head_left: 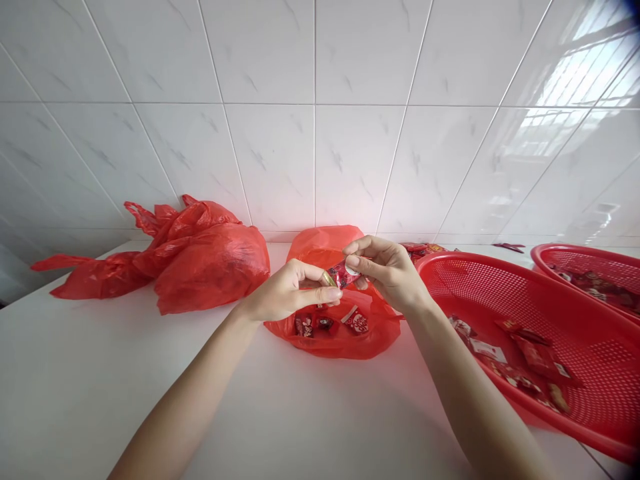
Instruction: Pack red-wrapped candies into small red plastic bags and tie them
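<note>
My left hand (299, 291) and my right hand (387, 272) meet above an open red plastic bag (330, 347). Between their fingertips is a small red wrapped candy (343, 274); the left thumb and fingers pinch its gold-coloured end, and the right ones grip its upper right end. Inside the bag below lie several more wrapped candies, among them a red-and-white packet (355, 321) and a dark red packet (303, 325). The hands hide part of the bag's far side.
Full, knotted red plastic bags (215, 263) lie on the white table (100, 373) at left. To the right, a big red perforated basket (520, 287) holds several wrapped snacks, with another red basket (590, 253) behind it. A white tiled wall (270, 160) bounds the back.
</note>
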The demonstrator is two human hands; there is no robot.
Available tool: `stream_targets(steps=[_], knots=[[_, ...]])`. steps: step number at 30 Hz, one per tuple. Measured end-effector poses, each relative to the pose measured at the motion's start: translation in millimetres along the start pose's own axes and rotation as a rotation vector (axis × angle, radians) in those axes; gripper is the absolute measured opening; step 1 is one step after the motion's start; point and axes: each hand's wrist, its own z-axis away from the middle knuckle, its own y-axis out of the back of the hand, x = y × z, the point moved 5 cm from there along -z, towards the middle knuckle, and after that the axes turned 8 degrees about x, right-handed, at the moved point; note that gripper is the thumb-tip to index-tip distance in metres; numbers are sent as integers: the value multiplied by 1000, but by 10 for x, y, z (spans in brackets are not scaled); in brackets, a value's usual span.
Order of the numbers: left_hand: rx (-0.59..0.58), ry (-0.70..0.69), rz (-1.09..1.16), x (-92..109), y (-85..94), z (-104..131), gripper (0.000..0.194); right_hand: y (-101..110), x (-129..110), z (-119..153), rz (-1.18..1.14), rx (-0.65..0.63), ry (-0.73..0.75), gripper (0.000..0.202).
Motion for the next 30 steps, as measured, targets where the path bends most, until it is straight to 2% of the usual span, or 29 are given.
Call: stream_targets(steps=[6,9,13,21,30], knots=[[-58,-54,50,168,-62,102,21,-80,-90,57,-67,-42,-30,23],[-19,-78,93,211,-64,114,19,-93,-148,79,-101,-54,-32,24],[85,-112,130,220,-32,99,19,-97,-243,104,-120,-72,4,26],[79,-144,134,259,-51,92,17,-93,-247,120,-152,-104,22,21],[86,-112,119,218,-113,93,21,-86,-224,103,-113,-65,10,12]])
